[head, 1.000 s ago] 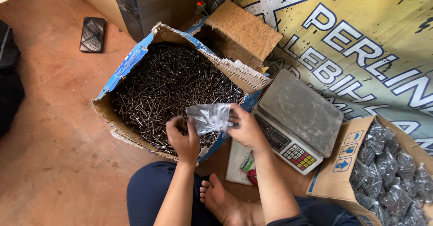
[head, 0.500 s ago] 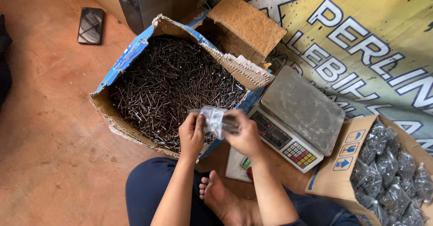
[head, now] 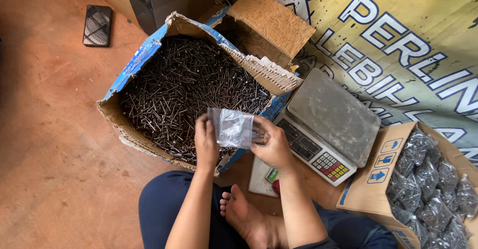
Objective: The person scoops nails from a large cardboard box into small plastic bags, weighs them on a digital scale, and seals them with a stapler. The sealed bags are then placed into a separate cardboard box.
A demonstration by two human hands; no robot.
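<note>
- A small clear plastic bag [head: 232, 127] is held up between both hands at the near edge of the big box of nails, roughly the centre of the view; whether it holds anything I cannot tell.
- The left hand [head: 206, 142] pinches the bag's left edge, fingers closed on the film; the right hand [head: 271, 144] grips the right edge from behind, thumb and fingers folded in on it.
- The film looks thin and crumpled. Pulled unevenly by the two hands it could tear or slip out of one pinch, and anything inside would drop into the nails [head: 189, 87].
- Sharp nail points lie directly beneath the fingers at 12 o'clock; a downward reach could prick skin or pierce the bag.
- The torn cardboard box [head: 130, 66] has ragged, sagging walls, so leaning on its near rim may spill nails toward the bare foot [head: 244, 214] at 6 o'clock.
- At 3 o'clock sits a digital scale [head: 332, 120] with a steel pan, close enough for an elbow to knock.
- At 4 o'clock an open carton [head: 371, 192] holds filled bags of nails [head: 430, 179].
- The floor [head: 50, 144] is worn reddish-brown; a dark phone [head: 97, 25] lies at 10 o'clock, and a printed yellow banner [head: 398, 35] covers the ground at 2 o'clock.
</note>
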